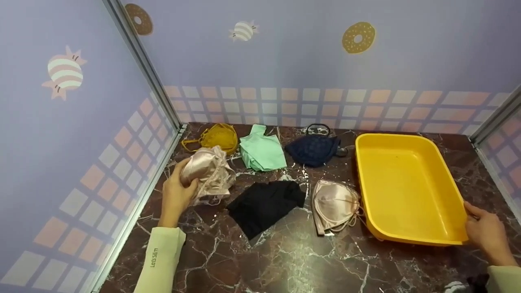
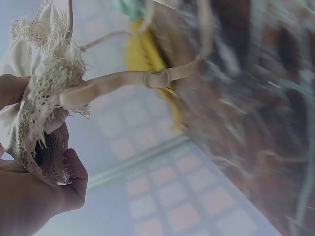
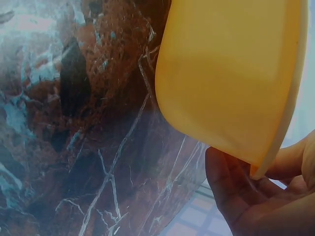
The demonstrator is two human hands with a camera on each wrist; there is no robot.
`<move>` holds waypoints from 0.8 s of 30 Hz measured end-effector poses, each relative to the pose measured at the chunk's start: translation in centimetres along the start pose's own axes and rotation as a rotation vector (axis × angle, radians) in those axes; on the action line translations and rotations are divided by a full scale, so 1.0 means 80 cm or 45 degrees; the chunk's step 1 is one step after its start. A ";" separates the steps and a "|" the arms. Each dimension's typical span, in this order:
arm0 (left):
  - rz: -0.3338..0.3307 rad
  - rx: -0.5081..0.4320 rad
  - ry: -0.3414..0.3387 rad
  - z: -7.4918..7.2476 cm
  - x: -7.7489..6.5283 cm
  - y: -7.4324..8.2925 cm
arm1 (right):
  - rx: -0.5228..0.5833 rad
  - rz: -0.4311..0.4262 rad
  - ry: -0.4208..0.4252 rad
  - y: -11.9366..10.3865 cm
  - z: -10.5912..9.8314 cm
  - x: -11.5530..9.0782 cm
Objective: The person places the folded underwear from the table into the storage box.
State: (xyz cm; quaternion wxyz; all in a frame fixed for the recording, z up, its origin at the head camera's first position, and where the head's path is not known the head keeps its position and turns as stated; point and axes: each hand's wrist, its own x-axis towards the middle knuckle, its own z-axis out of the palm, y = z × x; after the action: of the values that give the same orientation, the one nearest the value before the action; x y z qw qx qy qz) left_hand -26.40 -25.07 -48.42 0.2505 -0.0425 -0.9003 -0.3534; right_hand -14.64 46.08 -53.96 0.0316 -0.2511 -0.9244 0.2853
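Note:
My left hand grips a champagne satin bra above the left part of the table. In the left wrist view, fingers and thumb curl round the lacy bra, and its strap with an adjuster ring dangles away. On the right, my right hand pinches the near right rim of a yellow plastic tub. Up close in the right wrist view, the thumb is on one side of the tub rim and the fingers are on the other. The inside of the tub is bare.
A mustard bra, mint-green folded cloth and navy bra lie along the back. In front are a black garment and another satin bra, beside the tub. Patterned walls enclose the marbled table.

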 end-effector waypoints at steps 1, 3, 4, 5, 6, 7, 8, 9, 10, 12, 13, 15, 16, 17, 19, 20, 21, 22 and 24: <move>0.024 -0.020 0.008 0.001 0.002 0.008 | -0.004 -0.005 0.003 0.000 -0.001 0.000; 0.084 -0.072 0.024 0.003 0.006 0.022 | 0.001 -0.010 0.001 -0.001 -0.001 -0.001; 0.111 -0.093 0.030 0.004 0.007 0.029 | 0.000 -0.016 0.002 -0.001 -0.002 -0.001; 0.137 -0.115 0.033 0.005 0.008 0.036 | 0.004 -0.016 -0.001 -0.001 -0.002 -0.001; 0.163 -0.132 0.034 0.006 0.010 0.042 | 0.006 -0.018 -0.003 -0.001 -0.001 -0.001; 0.184 -0.144 0.032 0.007 0.011 0.049 | 0.007 -0.020 -0.002 -0.001 -0.002 -0.001; 0.202 -0.160 0.030 0.009 0.012 0.054 | 0.006 -0.023 0.001 -0.001 -0.002 -0.001; 0.216 -0.170 0.028 0.010 0.013 0.060 | 0.001 -0.026 0.003 -0.001 -0.002 -0.001; 0.229 -0.172 0.029 0.012 0.014 0.065 | -0.001 -0.028 0.004 0.000 -0.001 -0.002; 0.261 -0.187 0.030 0.017 0.016 0.075 | -0.006 -0.031 0.002 0.000 -0.001 -0.003; 0.278 -0.197 0.031 0.019 0.017 0.079 | -0.007 -0.035 0.001 -0.001 -0.001 -0.003; 0.319 -0.215 0.033 0.024 0.017 0.087 | -0.003 -0.034 -0.007 -0.003 0.000 -0.003; 0.339 -0.223 0.031 0.026 0.017 0.091 | -0.004 -0.037 -0.010 -0.004 0.000 -0.003; 0.360 -0.237 0.026 0.029 0.017 0.095 | -0.010 -0.044 -0.007 -0.004 -0.001 -0.003; 0.385 -0.241 0.017 0.035 0.016 0.103 | -0.008 -0.047 -0.015 -0.005 -0.001 -0.003; 0.393 -0.246 0.012 0.039 0.016 0.107 | -0.011 -0.055 -0.018 -0.006 -0.001 -0.003; 0.396 -0.247 0.007 0.042 0.016 0.111 | -0.008 -0.062 -0.028 -0.006 -0.002 -0.003; 0.400 -0.251 0.003 0.046 0.016 0.115 | -0.002 -0.071 -0.040 -0.006 -0.002 -0.003; 0.404 -0.257 -0.007 0.053 0.016 0.123 | 0.021 -0.094 -0.082 -0.005 -0.003 -0.004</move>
State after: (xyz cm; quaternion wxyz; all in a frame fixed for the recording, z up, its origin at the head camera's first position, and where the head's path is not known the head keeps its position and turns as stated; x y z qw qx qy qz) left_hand -26.77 -15.07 -44.38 0.2950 -0.2098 -0.8429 -0.3981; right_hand -14.48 45.78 -53.53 0.0146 -0.2072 -0.9312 0.2995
